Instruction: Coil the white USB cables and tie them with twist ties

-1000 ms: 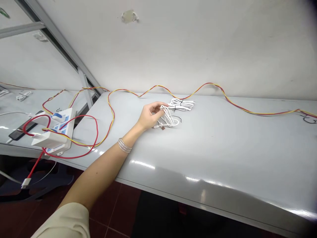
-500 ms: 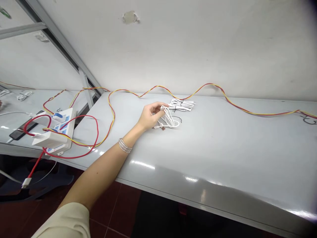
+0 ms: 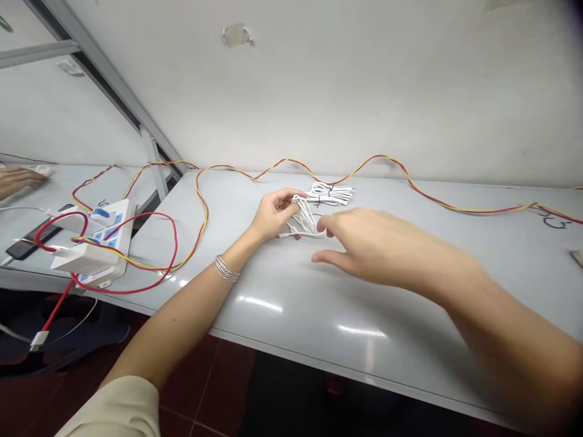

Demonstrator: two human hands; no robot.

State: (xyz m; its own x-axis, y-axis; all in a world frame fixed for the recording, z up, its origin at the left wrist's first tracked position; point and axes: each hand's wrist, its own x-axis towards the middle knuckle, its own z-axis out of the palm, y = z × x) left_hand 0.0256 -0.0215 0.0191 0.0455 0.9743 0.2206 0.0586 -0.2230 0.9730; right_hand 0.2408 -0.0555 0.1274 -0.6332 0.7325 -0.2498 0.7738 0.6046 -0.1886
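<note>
My left hand (image 3: 273,213) is closed around one side of a loosely coiled white USB cable (image 3: 306,220), which rests on the grey table (image 3: 291,285). The cable's plug ends stick out below the fingers. Reaching in from the right, my right hand (image 3: 359,243) has its thumb and fingers apart, with nothing between them. Its fingertips are close to the coil's right side; whether they touch it I cannot tell. Just behind the coil lies a bundle of white cable (image 3: 332,193) bound with a black tie.
A white power strip (image 3: 107,243) with plugged-in chargers and a red cable (image 3: 175,237) sits on the left. A red-and-yellow twisted wire (image 3: 291,160) runs along the wall. Black ties (image 3: 555,220) lie at right. At far left, another person's hand (image 3: 18,181) rests over white cable.
My right hand has come in from the right, up to the coil. My left hand keeps its hold on the cable. Another person's hand has appeared at far left.
</note>
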